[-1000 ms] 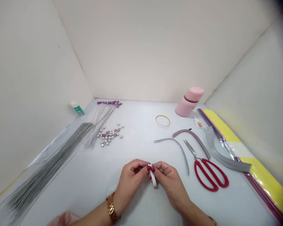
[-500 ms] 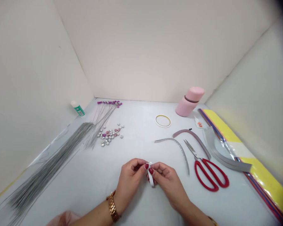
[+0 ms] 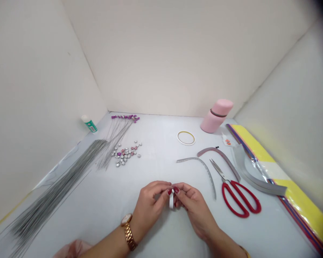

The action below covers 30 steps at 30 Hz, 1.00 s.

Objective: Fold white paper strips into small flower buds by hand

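Observation:
Between both hands is a narrow white paper strip, its loose end hanging down below the fingertips. My left hand pinches it near the top, thumb against forefinger. Pressed close from the other side, my right hand also pinches the strip with thumb and fingers. The folded upper part is mostly hidden by the fingertips. Beyond the hands to the left lies a scatter of small silver, pink and purple folded stars.
Grey wires lie in a bundle at left, with purple-tipped stems behind. A glue stick stands far left. Rightward are red-handled scissors, grey strips, a tape roll, a pink bottle and coloured paper packs.
My left wrist has turned, so the watch face now shows. The fingertips have shifted on the strip, and its loose end hangs straighter and looks shorter.

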### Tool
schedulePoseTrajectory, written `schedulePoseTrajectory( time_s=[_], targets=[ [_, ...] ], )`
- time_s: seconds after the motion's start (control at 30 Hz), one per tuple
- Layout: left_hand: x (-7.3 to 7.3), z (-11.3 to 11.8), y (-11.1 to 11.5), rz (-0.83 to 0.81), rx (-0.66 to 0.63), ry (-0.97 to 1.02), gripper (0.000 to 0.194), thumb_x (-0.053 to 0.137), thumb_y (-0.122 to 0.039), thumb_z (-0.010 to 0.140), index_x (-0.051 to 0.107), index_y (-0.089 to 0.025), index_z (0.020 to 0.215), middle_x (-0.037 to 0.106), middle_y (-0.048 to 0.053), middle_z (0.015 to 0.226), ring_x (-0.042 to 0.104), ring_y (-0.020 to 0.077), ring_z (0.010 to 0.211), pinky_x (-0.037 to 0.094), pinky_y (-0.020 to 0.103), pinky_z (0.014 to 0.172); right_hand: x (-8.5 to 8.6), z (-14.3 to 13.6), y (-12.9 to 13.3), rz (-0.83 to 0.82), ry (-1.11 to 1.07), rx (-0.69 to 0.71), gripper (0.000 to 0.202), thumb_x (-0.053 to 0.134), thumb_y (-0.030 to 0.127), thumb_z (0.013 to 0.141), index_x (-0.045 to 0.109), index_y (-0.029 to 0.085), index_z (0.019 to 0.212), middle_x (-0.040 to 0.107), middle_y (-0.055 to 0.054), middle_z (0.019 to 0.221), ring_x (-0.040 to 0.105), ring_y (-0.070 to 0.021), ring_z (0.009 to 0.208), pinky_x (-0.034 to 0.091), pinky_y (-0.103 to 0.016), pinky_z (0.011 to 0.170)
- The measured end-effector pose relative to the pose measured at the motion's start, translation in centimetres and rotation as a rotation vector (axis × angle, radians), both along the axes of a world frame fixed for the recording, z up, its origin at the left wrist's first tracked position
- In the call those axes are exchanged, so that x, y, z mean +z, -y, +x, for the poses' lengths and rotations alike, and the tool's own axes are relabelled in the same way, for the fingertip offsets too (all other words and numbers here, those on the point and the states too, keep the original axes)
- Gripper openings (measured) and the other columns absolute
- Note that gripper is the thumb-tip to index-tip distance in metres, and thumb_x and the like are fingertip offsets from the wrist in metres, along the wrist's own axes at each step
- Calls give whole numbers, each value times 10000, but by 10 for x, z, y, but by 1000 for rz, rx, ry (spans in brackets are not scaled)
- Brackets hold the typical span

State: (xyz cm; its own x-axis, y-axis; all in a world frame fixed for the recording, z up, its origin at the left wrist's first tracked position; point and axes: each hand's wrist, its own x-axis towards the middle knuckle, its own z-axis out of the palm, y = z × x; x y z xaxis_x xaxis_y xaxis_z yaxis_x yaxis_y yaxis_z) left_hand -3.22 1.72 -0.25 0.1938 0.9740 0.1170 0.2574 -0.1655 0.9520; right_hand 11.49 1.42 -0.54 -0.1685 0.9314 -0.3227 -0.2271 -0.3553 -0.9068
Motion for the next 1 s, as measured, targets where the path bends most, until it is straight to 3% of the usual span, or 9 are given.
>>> schedulePoseTrajectory(
  time_s=[0.1,0.23,0.6,0.77,1.0],
  targets=[
    [-2,1,-3,-217,66,192,167,535,-267,787,649,-150,822,669,71,811,602,170,745,471,266,698,1,0,-1,7,35,-1,225,602,351,756,645,134,801,560,6,562,470,-111,519,358,-225,530],
    [-4,4,-6,-368,84,321,168,620,-277,717,624,-124,784,653,52,721,586,152,672,461,246,640,3,1,-1,46,97,28,198,608,327,757,639,133,775,562,6,568,473,-111,532,361,-222,532],
    [-1,4,-8,-468,35,356,186,632,-297,696,653,-120,751,666,50,676,591,155,639,456,259,640,1,0,-1,35,85,-4,213,613,369,742,563,162,749,534,37,546,461,-99,503,353,-214,507],
    [-4,6,-5,-401,149,321,129,600,-248,721,624,-130,764,636,26,627,572,133,568,452,237,566,6,-3,1,2,33,137,208,630,343,729,548,152,719,590,12,558,506,-108,523,362,-224,529],
    [-1,4,3,-46,130,15,114,514,-141,779,625,-169,772,630,31,734,595,137,650,471,235,626,9,-5,2,-75,-13,102,241,653,369,701,595,135,686,617,-10,564,510,-103,500,352,-218,517]
  ],
)
